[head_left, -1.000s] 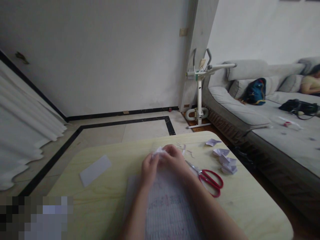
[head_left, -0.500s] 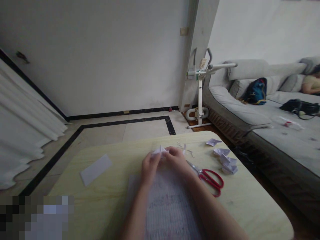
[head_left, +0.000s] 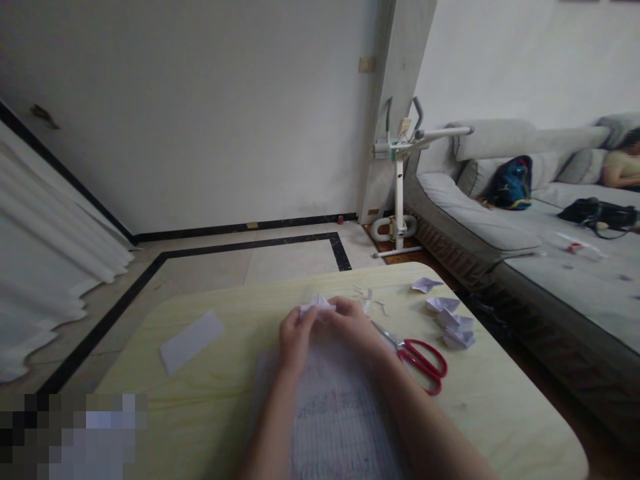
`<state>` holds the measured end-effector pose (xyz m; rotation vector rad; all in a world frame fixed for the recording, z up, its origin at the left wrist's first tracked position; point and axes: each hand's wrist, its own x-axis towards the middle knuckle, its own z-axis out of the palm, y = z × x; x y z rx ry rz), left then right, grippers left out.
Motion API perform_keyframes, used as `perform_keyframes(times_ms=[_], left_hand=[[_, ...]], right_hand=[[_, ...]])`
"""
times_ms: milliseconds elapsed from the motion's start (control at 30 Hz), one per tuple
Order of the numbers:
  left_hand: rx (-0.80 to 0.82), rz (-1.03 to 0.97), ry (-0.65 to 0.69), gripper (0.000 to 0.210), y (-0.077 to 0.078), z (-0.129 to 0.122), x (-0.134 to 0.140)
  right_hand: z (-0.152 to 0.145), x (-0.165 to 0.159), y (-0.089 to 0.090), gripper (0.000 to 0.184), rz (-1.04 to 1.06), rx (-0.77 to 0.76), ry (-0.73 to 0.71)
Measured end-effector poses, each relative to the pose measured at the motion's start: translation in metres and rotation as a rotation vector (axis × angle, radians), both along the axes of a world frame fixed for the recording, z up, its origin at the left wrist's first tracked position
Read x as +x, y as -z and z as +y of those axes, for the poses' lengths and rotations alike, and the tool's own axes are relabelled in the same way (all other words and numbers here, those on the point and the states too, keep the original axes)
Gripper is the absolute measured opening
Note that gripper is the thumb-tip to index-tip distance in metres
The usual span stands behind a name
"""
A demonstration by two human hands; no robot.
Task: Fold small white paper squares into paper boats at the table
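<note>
Beyond the right edge of the worktop [head_left: 520, 427] runs a grey sofa [head_left: 465, 213]. A dark blue backpack [head_left: 514, 183] leans against its back cushions; a black handbag [head_left: 600, 215] lies on the seat, and nearer the sofa's front edge is a clear plastic item with a red part [head_left: 575, 247], too small to identify. A person [head_left: 620, 168] is partly visible at the sofa's far right. Past the worktop's far right corner, a white exercise machine [head_left: 399, 193] stands by a pillar [head_left: 403, 60]. White curtains [head_left: 45, 267] hang beyond the left edge. Black bands [head_left: 250, 243] cross the pale tiled floor [head_left: 210, 270] before a white wall [head_left: 225, 120].
</note>
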<state>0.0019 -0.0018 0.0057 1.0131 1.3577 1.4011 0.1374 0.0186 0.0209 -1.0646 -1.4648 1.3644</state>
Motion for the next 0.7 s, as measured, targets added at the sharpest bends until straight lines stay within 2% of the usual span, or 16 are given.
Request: perform_keyframes(times_ms=[200,467,700], left_hand=[[0.016,-0.002,0.001,0.033,0.0014,-0.0009,-0.0003],[0.008,0.018,-0.004,0.037,0.0048,0.0015,-0.0018],[0.014,0.064,-0.003,0.039,0.0065,0.0001,-0.0015]], right_hand=[[0.0016,0.0007,0.0031,0.015,-0.006,-0.006,0.017],[-0.0015,0.0008,-0.0036,0.024,-0.098,-0.008,-0.005],[-0.0003,-0.0005,0.0024,0.018,-0.046,-0.034,0.039]])
